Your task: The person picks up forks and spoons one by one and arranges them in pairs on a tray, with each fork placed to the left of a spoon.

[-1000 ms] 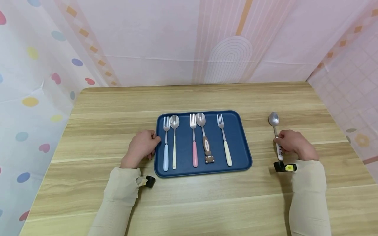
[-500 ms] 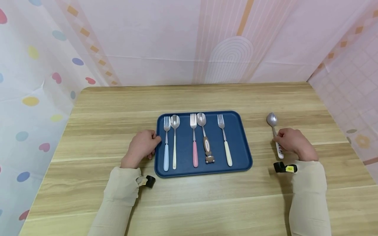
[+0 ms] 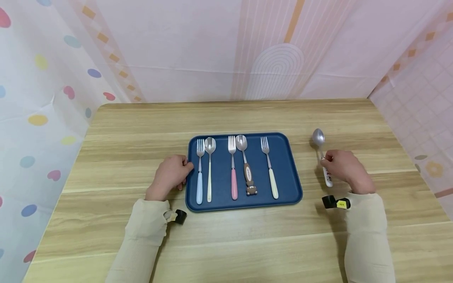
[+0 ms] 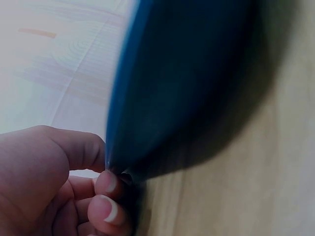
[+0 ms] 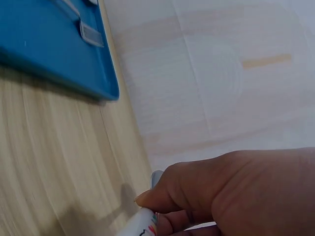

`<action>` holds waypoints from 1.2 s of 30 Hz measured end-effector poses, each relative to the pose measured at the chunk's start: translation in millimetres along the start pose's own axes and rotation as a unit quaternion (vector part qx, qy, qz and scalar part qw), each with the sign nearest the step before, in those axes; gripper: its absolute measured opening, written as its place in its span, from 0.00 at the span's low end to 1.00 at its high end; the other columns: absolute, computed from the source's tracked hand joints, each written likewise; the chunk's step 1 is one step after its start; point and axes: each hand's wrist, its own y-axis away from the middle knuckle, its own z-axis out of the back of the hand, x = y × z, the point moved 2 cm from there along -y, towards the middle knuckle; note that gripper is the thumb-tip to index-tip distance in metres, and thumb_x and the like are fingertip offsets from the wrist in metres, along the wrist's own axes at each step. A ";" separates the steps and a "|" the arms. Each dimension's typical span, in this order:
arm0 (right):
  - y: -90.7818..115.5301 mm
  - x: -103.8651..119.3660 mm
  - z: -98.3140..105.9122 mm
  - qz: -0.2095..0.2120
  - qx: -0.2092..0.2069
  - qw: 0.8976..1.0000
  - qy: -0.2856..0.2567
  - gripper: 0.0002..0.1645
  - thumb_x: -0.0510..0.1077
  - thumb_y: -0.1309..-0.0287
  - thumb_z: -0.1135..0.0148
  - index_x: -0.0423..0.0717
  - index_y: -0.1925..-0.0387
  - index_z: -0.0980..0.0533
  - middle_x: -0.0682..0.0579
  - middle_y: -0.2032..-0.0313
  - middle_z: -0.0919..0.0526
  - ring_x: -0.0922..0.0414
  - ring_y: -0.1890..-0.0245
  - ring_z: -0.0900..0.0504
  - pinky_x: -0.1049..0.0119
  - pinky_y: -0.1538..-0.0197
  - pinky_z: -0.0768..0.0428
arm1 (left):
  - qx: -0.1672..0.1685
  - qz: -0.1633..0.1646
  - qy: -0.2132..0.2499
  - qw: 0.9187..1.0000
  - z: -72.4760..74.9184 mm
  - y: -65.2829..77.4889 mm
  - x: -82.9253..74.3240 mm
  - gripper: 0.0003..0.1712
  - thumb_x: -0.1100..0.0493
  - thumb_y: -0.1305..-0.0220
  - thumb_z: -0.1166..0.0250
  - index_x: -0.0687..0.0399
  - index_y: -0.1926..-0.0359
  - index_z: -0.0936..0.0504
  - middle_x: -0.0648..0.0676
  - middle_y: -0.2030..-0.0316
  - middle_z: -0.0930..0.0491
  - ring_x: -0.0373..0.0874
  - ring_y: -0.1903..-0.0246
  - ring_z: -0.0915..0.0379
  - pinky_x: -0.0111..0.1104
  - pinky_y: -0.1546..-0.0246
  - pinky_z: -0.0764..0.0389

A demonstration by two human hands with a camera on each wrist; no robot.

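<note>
At the left end of a blue tray [image 3: 286, 169], my left hand [image 3: 170, 175] pinches the rim between thumb and fingers, as the left wrist view also shows. On the tray lie a blue-handled fork [image 3: 199, 184], a slim cream-handled spoon [image 3: 209, 177], a pink-handled fork [image 3: 233, 182], a brown bear-handled spoon [image 3: 247, 173] and a cream-handled fork [image 3: 272, 181]. To the right of the tray, my right hand [image 3: 345, 167] pinches a spoon [image 3: 328, 179] by its white patterned handle. The spoon's bowl points away from me and casts a shadow on the table.
The wooden table [image 3: 247, 243] runs back to a pastel patterned curtain [image 3: 194, 51]. Another curtain side with coloured dots hangs at the left. Black wrist bands [image 3: 180, 216] sit by both sleeves.
My right hand has moved left and slightly away from me with the spoon, which now appears lifted off the table. The left hand and the tray have stayed in place.
</note>
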 end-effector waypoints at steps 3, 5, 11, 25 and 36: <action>-0.6 8.2 0.6 0.012 -0.004 1.000 -0.002 0.13 0.44 0.41 0.52 0.41 0.77 0.30 0.51 0.81 0.28 0.56 0.80 0.33 0.64 0.77 0.36 | -0.001 0.000 0.000 1.000 -0.1 -0.2 -0.2 0.16 0.55 0.38 0.51 0.56 0.81 0.31 0.53 0.89 0.27 0.45 0.92 0.30 0.36 0.86 0.32; -0.2 12.6 0.9 0.019 -0.009 1.000 0.000 0.13 0.44 0.41 0.52 0.42 0.77 0.30 0.51 0.81 0.27 0.56 0.81 0.33 0.64 0.78 0.36 | -0.001 0.001 0.001 1.000 0.1 -0.3 -0.3 0.16 0.55 0.38 0.51 0.56 0.81 0.31 0.53 0.89 0.27 0.45 0.92 0.30 0.36 0.86 0.32; -1.0 23.6 -3.0 0.032 -0.021 0.999 0.003 0.13 0.44 0.42 0.50 0.42 0.78 0.30 0.52 0.83 0.27 0.56 0.82 0.33 0.64 0.78 0.36 | 0.001 -0.003 0.000 1.000 0.0 -0.6 -0.4 0.16 0.55 0.37 0.51 0.56 0.81 0.32 0.52 0.89 0.27 0.45 0.92 0.30 0.35 0.86 0.32; -6.7 56.2 -17.8 0.061 -0.025 0.998 0.002 0.11 0.42 0.44 0.47 0.42 0.80 0.28 0.52 0.85 0.28 0.57 0.84 0.32 0.65 0.80 0.34 | -0.001 -0.008 -0.002 1.000 0.3 -1.1 0.2 0.17 0.55 0.38 0.51 0.56 0.81 0.32 0.52 0.90 0.27 0.45 0.92 0.31 0.34 0.88 0.33; -12.8 71.9 -36.7 0.047 -0.010 0.999 0.003 0.12 0.43 0.44 0.46 0.44 0.80 0.30 0.52 0.85 0.30 0.57 0.83 0.31 0.66 0.79 0.34 | -0.005 -0.009 -0.004 1.000 0.9 -0.8 0.1 0.17 0.55 0.38 0.51 0.56 0.82 0.32 0.52 0.90 0.27 0.45 0.92 0.31 0.35 0.87 0.33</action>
